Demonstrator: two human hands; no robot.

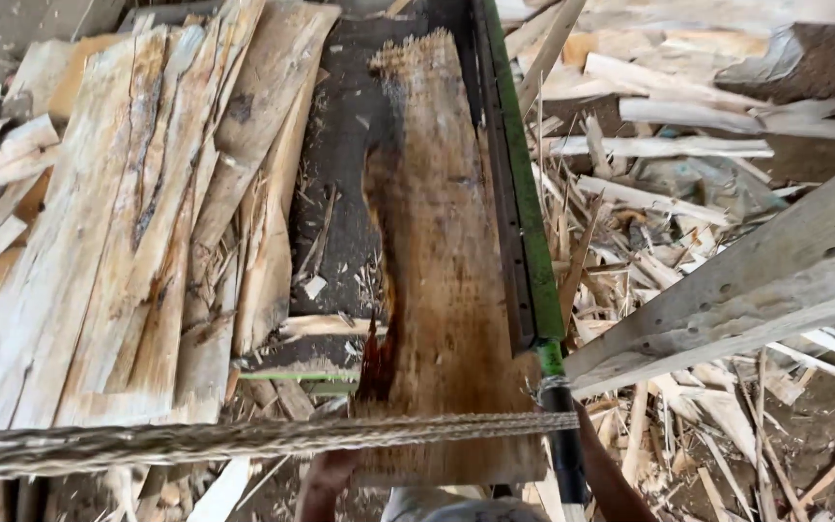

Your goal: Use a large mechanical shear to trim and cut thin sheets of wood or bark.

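A long brown wooden plank (442,251) with a dark reddish ragged left edge lies lengthwise on a dark bed (340,145), running away from me. My left hand (329,472) grips the plank's near left corner at the bottom of the view. My right forearm (609,474) reaches up beside the black lower end (566,454) of a green metal bar (526,203); the hand itself is hidden behind that bar. A thick twisted rope (244,440) stretches across the view just above my hands and is tied around the bar.
Pale split planks (128,222) are stacked to the left of the bed. Splinters and wood offcuts (659,203) litter the ground on the right. A grey timber beam (746,280) slants across the right side.
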